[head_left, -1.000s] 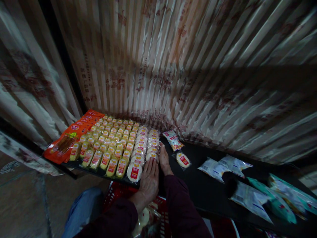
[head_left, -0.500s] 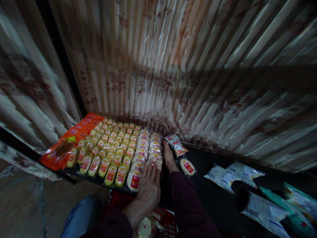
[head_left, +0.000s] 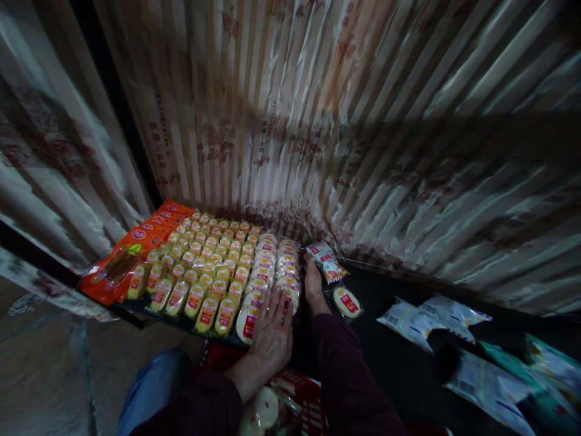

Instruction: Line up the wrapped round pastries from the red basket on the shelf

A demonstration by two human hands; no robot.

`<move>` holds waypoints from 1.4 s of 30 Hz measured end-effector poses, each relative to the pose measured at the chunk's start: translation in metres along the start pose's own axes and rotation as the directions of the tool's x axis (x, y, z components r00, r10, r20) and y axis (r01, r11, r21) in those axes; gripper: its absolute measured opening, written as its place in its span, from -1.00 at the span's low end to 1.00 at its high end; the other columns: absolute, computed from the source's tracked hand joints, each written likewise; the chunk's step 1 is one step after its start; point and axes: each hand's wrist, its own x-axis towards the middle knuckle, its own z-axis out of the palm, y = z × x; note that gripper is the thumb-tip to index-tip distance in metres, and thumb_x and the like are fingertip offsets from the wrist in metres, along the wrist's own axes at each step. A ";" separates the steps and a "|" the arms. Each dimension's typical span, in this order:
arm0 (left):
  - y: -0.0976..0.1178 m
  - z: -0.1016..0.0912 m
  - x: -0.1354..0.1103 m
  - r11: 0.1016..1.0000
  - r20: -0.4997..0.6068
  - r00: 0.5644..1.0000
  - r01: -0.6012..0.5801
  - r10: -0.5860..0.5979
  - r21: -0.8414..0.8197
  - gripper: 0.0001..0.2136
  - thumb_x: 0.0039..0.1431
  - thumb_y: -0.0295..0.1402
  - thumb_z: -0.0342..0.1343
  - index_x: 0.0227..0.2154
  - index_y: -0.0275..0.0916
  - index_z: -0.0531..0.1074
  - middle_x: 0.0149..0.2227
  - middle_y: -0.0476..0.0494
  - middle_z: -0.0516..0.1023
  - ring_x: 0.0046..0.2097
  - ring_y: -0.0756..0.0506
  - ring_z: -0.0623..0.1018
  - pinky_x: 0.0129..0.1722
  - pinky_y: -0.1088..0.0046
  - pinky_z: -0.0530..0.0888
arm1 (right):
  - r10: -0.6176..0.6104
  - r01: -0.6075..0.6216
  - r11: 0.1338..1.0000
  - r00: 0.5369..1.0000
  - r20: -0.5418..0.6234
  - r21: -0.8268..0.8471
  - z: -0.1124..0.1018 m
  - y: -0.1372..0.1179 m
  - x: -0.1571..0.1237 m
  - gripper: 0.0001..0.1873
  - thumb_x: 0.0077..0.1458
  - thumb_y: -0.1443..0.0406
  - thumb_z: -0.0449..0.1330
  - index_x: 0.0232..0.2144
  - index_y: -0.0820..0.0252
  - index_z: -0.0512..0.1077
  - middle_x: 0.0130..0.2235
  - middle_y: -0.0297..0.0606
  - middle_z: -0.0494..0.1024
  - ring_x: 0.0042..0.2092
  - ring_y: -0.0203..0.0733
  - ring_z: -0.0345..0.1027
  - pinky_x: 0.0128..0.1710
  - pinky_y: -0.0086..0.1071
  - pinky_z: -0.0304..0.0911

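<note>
Two rows of round white wrapped cakes (head_left: pixel 265 257) with red labels lie overlapping on the black shelf (head_left: pixel 381 357). My left hand (head_left: pixel 271 339) rests flat on the front of these rows, fingers stretched out. Along the right side of the outer row stands my right hand (head_left: pixel 314 284), its fingers extended and the palm turned toward the cakes. Just beyond its fingers is a small red-and-white snack packet (head_left: pixel 327 261). A single white wrapped cake (head_left: pixel 347 302) lies to the right of that hand. Neither hand grips anything.
Rows of yellow wrapped cakes (head_left: pixel 209 266) fill the shelf's left part, beside orange packets (head_left: pixel 120 263). Several bags (head_left: pixel 408 321) lie at the right. Below the shelf sits a red basket (head_left: pixel 313 399) with white cakes. A pleated printed sheet (head_left: pixel 290 121) hangs behind.
The whole view has shifted slightly to the right. Both hands keep nearly the same place against the white cake rows, and nothing else has visibly moved.
</note>
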 end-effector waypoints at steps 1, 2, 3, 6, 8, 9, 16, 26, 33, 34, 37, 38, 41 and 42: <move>0.000 -0.002 -0.001 1.000 -0.008 1.000 -0.004 0.004 0.006 -0.48 0.10 -0.43 0.00 0.17 -0.37 0.22 0.30 -0.34 0.13 0.35 -0.28 0.00 0.29 -0.03 0.04 | 0.004 -0.005 0.999 1.000 -0.017 -0.052 -0.003 -0.004 -0.007 -0.13 0.11 -0.19 -0.18 0.15 0.36 0.28 0.22 0.00 0.30 0.25 -0.05 0.14 0.27 -0.15 -0.02; -0.001 -0.004 -0.004 1.000 -0.017 1.000 -0.004 0.005 0.015 -0.47 0.10 -0.43 0.00 0.17 -0.37 0.22 0.30 -0.34 0.12 0.35 -0.28 0.00 0.29 -0.02 0.05 | -0.021 0.016 0.993 0.999 -0.040 -0.115 -0.005 -0.009 -0.015 -0.15 0.13 -0.17 -0.19 0.15 0.37 0.28 0.23 0.01 0.29 0.25 -0.04 0.13 0.28 -0.14 -0.05; -0.002 -0.005 -0.008 1.000 -0.026 1.000 -0.002 0.003 0.026 -0.47 0.10 -0.43 0.00 0.17 -0.36 0.22 0.30 -0.33 0.12 0.36 -0.28 -0.01 0.28 -0.01 0.06 | -0.076 0.064 0.979 0.995 -0.058 -0.192 -0.007 -0.015 -0.025 -0.18 0.14 -0.15 -0.19 0.15 0.37 0.28 0.22 0.02 0.29 0.26 -0.03 0.12 0.29 -0.11 -0.07; -0.004 -0.008 -0.024 0.998 -0.068 0.997 0.025 -0.021 0.064 -0.46 0.11 -0.42 -0.01 0.20 -0.31 0.19 0.31 -0.29 0.12 0.36 -0.25 -0.01 0.28 0.02 0.06 | -0.329 0.323 0.864 0.943 0.052 -0.385 -0.007 -0.030 -0.057 -0.32 0.18 -0.04 -0.13 0.15 0.30 0.29 0.22 -0.04 0.31 0.27 -0.05 0.10 0.28 -0.07 -0.03; -0.005 -0.011 -0.035 0.994 -0.097 0.994 0.060 -0.051 0.091 -0.45 0.12 -0.43 -0.02 0.22 -0.29 0.17 0.31 -0.27 0.12 0.36 -0.24 -0.03 0.28 0.04 0.07 | -0.434 0.478 0.749 0.877 0.205 -0.458 -0.004 -0.037 -0.076 -0.39 0.22 0.05 -0.13 0.15 0.29 0.29 0.22 -0.07 0.30 0.31 -0.08 0.02 0.28 -0.08 -0.03; -0.006 -0.013 -0.040 0.992 -0.106 0.992 0.075 -0.064 0.105 -0.45 0.13 -0.43 -0.03 0.23 -0.29 0.15 0.31 -0.27 0.12 0.36 -0.25 -0.03 0.27 0.05 0.08 | -0.457 0.525 0.700 0.850 0.261 -0.484 -0.001 -0.039 -0.083 -0.42 0.24 0.09 -0.14 0.16 0.28 0.28 0.23 -0.08 0.29 0.32 -0.10 -0.01 0.29 -0.08 -0.02; -0.015 -0.018 -0.050 0.984 -0.097 0.992 0.101 -0.087 0.150 -0.45 0.15 -0.42 -0.03 0.23 -0.33 0.14 0.32 -0.29 0.10 0.36 -0.26 -0.01 0.26 0.09 0.11 | -0.413 0.632 0.514 0.775 0.479 -0.580 0.025 -0.048 -0.102 -0.47 0.26 0.17 -0.13 0.19 0.25 0.25 0.27 -0.15 0.22 0.36 -0.05 -0.15 0.31 -0.04 -0.08; -0.026 0.000 -0.049 0.984 -0.186 0.982 0.059 -0.028 0.165 -0.51 0.16 -0.45 -0.05 0.17 -0.40 0.21 0.28 -0.32 0.17 0.35 -0.24 0.01 0.27 0.06 0.09 | -0.376 0.638 0.524 0.767 0.519 -0.564 0.039 -0.035 -0.099 -0.46 0.30 0.19 -0.22 0.13 0.33 0.32 0.22 -0.10 0.31 0.32 -0.10 -0.01 0.30 -0.06 -0.08; -0.023 -0.009 -0.044 0.988 -0.147 0.987 0.080 -0.061 0.129 -0.53 0.18 -0.38 -0.05 0.16 -0.40 0.22 0.29 -0.33 0.15 0.35 -0.23 0.02 0.28 0.07 0.10 | -0.426 0.627 0.565 0.779 0.461 -0.537 0.036 -0.035 -0.099 -0.41 0.29 0.13 -0.25 0.13 0.32 0.32 0.20 -0.09 0.35 0.31 -0.09 0.01 0.30 -0.04 -0.05; -0.022 -0.012 -0.044 0.989 -0.136 0.989 0.080 -0.063 0.122 -0.52 0.18 -0.38 -0.05 0.16 -0.40 0.22 0.30 -0.33 0.14 0.35 -0.23 0.02 0.28 0.07 0.10 | -0.428 0.622 0.565 0.783 0.451 -0.542 0.035 -0.036 -0.100 -0.40 0.29 0.13 -0.26 0.13 0.34 0.32 0.20 -0.08 0.35 0.31 -0.08 0.00 0.30 -0.04 -0.06; -0.022 -0.021 -0.047 0.991 -0.135 0.989 0.069 -0.054 0.112 -0.52 0.21 -0.37 -0.08 0.19 -0.36 0.19 0.31 -0.30 0.11 0.36 -0.21 0.01 0.28 0.07 0.09 | -0.437 0.607 0.571 0.795 0.421 -0.552 0.032 -0.040 -0.105 -0.41 0.29 0.13 -0.24 0.12 0.34 0.33 0.19 -0.07 0.35 0.32 -0.07 -0.01 0.30 -0.03 -0.07; -0.022 -0.024 -0.048 0.991 -0.143 0.988 0.075 -0.058 0.115 -0.51 0.22 -0.37 -0.09 0.21 -0.35 0.16 0.31 -0.28 0.11 0.36 -0.20 0.01 0.29 0.07 0.08 | -0.442 0.607 0.574 0.795 0.415 -0.550 0.031 -0.042 -0.106 -0.42 0.29 0.13 -0.24 0.12 0.33 0.34 0.19 -0.08 0.35 0.32 -0.08 -0.01 0.30 -0.03 -0.06; -0.026 -0.032 -0.054 0.982 -0.169 0.980 0.133 -0.110 0.135 -0.49 0.24 -0.36 -0.10 0.25 -0.31 0.09 0.32 -0.26 0.10 0.36 -0.20 -0.01 0.30 0.06 0.05 | -0.447 0.623 0.572 0.782 0.434 -0.533 0.034 -0.052 -0.110 -0.43 0.29 0.13 -0.22 0.12 0.32 0.34 0.20 -0.09 0.34 0.32 -0.08 -0.01 0.30 -0.03 -0.05; -0.029 -0.035 -0.056 0.976 -0.180 0.974 0.164 -0.138 0.141 -0.48 0.24 -0.36 -0.10 0.26 -0.30 0.08 0.32 -0.26 0.09 0.36 -0.21 -0.02 0.30 0.05 0.04 | -0.444 0.633 0.569 0.774 0.452 -0.525 0.037 -0.056 -0.111 -0.43 0.29 0.14 -0.23 0.12 0.32 0.33 0.20 -0.09 0.34 0.32 -0.08 -0.02 0.30 -0.02 -0.04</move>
